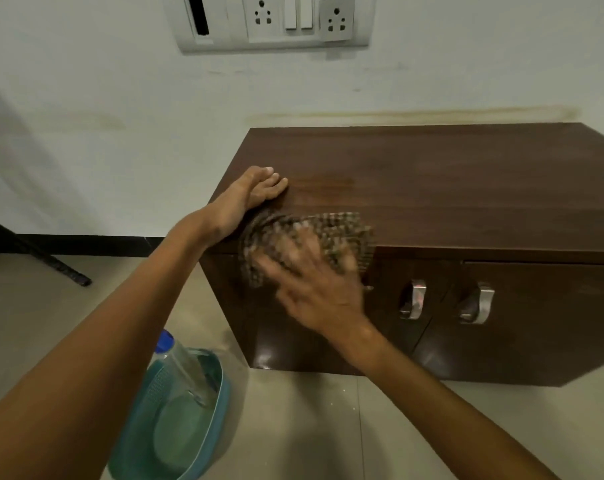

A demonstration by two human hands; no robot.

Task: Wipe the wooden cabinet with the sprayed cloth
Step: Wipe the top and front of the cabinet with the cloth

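Wooden cabinet (449,188) stretches rightward from both hands: the right hand (311,285), fingers spread, presses the checked cloth (342,230) over its front-left top edge, the left hand (248,195) lying flat and empty beside.

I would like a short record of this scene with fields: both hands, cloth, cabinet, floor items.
left hand: rests flat on the cabinet top, near its left edge
right hand: presses the cloth, blurred
cloth: checked, draped over the top front edge
cabinet: dark wood, two metal handles
floor items: plastic bottle in a teal basin
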